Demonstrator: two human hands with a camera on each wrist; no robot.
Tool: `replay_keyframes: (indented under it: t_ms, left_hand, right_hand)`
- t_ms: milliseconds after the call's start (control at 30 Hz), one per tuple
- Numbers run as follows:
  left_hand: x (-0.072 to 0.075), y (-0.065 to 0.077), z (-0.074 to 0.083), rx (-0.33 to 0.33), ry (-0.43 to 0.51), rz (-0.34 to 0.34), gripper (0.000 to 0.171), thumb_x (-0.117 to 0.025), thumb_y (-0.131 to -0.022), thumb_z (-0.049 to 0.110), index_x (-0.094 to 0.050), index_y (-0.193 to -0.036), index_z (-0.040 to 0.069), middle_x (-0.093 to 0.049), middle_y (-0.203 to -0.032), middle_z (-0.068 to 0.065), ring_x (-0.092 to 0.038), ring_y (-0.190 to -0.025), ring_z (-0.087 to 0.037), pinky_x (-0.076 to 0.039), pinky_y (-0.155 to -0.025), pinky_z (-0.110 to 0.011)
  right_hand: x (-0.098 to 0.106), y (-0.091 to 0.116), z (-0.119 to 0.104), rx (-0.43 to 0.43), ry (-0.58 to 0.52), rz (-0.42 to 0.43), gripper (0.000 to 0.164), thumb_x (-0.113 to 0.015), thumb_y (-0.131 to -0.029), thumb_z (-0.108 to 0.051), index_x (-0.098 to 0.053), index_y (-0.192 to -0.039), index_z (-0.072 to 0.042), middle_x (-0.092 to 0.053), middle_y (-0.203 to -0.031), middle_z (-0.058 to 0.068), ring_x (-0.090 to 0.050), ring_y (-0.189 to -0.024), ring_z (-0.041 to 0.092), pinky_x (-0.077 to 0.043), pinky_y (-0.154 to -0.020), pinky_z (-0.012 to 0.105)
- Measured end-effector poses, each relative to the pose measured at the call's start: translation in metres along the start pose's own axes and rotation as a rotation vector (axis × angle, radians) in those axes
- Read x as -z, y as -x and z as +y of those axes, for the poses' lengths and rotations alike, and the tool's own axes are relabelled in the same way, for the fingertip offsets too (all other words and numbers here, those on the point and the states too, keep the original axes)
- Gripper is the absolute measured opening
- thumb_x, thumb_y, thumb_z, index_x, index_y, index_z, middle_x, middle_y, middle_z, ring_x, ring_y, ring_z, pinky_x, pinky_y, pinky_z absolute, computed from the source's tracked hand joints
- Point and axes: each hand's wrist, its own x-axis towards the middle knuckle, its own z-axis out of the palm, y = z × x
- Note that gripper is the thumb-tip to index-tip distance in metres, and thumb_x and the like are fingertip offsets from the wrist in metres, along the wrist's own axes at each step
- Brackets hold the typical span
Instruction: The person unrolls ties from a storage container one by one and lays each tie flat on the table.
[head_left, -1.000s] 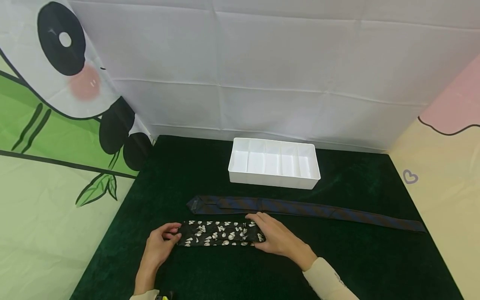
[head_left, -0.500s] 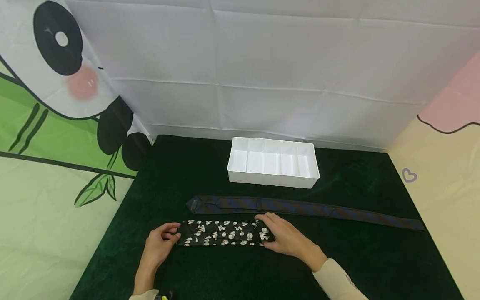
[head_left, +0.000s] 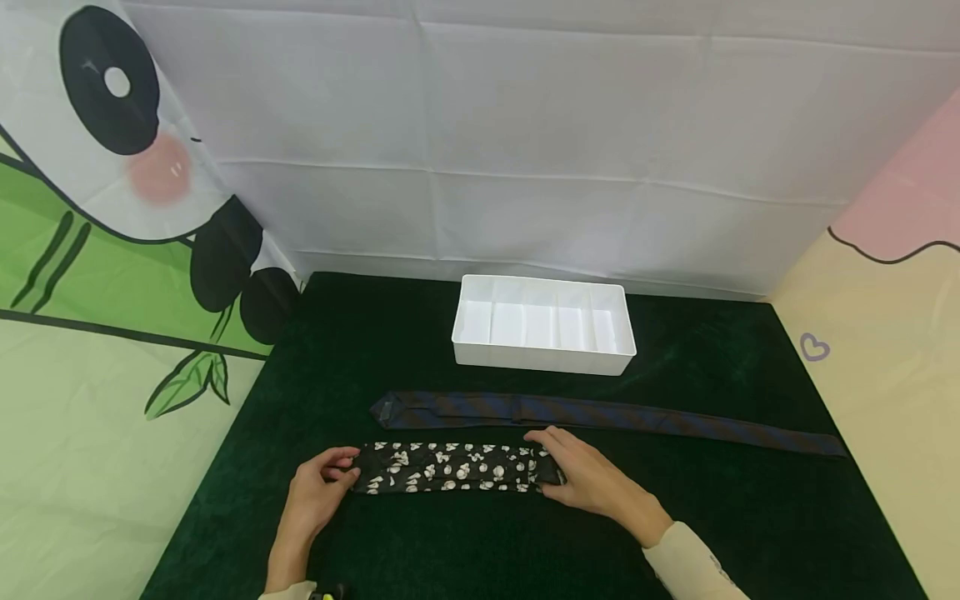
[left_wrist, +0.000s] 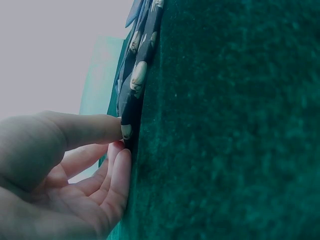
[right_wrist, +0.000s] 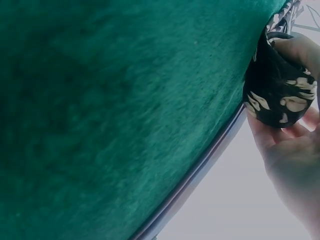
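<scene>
A black strip of cloth with a cream print (head_left: 450, 468) lies lengthwise on the dark green tabletop. My left hand (head_left: 321, 485) pinches its left end between thumb and fingers, and the left wrist view shows layered cloth (left_wrist: 137, 80) at the fingertips. At the right end, my right hand (head_left: 596, 482) grips a rounded, looped-over part of the cloth (right_wrist: 280, 90), thumb on one side and fingers on the other. Just beyond the strip, a blue-and-brown striped necktie (head_left: 600, 414) lies stretched out, wide end to the left.
A white box with several compartments (head_left: 545, 360) stands farther back, near the white fabric wall (head_left: 525, 125). The dark green tabletop (head_left: 450, 550) reaches printed panels on both sides, a cartoon one (head_left: 90, 375) at the left.
My right hand has slid steadily rightward, and a longer stretch of the printed cloth now lies flat. My left hand has kept its hold on the left end. The head view has shifted slightly.
</scene>
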Motion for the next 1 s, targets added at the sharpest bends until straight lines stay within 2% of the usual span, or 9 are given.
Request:
replay_keyframes:
  t_ms: [167,533,1000]
  left_hand:
    - [0.000,0.001,0.000,0.000,0.003,0.001,0.030,-0.069,-0.097,0.007,-0.068,-0.126,0.003,-0.065,-0.118,-0.017,-0.059,-0.100,-0.027,-0.046,-0.080,-0.039]
    - [-0.001,0.000,-0.001,-0.001,0.003,0.003,0.030,-0.068,-0.097,0.008,-0.067,-0.126,0.003,-0.065,-0.118,-0.017,-0.058,-0.100,-0.027,-0.046,-0.079,-0.039]
    - [-0.001,0.000,-0.002,0.001,0.015,0.002,0.029,-0.068,-0.097,0.008,-0.067,-0.126,0.003,-0.065,-0.117,-0.017,-0.058,-0.099,-0.027,-0.045,-0.078,-0.037]
  right_hand:
    - [0.001,0.006,0.003,-0.008,0.008,0.009,0.073,-0.086,-0.081,-0.014,-0.050,-0.144,-0.009,-0.059,-0.126,0.006,-0.059,-0.109,0.015,-0.053,-0.089,0.040]
    - [0.008,0.020,0.009,-0.052,0.012,-0.021,0.071,-0.087,-0.082,-0.015,-0.052,-0.143,-0.009,-0.058,-0.132,0.007,-0.059,-0.120,0.021,-0.051,-0.097,0.046]
    - [0.021,0.032,0.017,-0.035,0.020,-0.054,0.065,-0.084,-0.083,-0.010,-0.054,-0.141,-0.010,-0.057,-0.128,0.002,-0.058,-0.112,0.014,-0.053,-0.094,0.042]
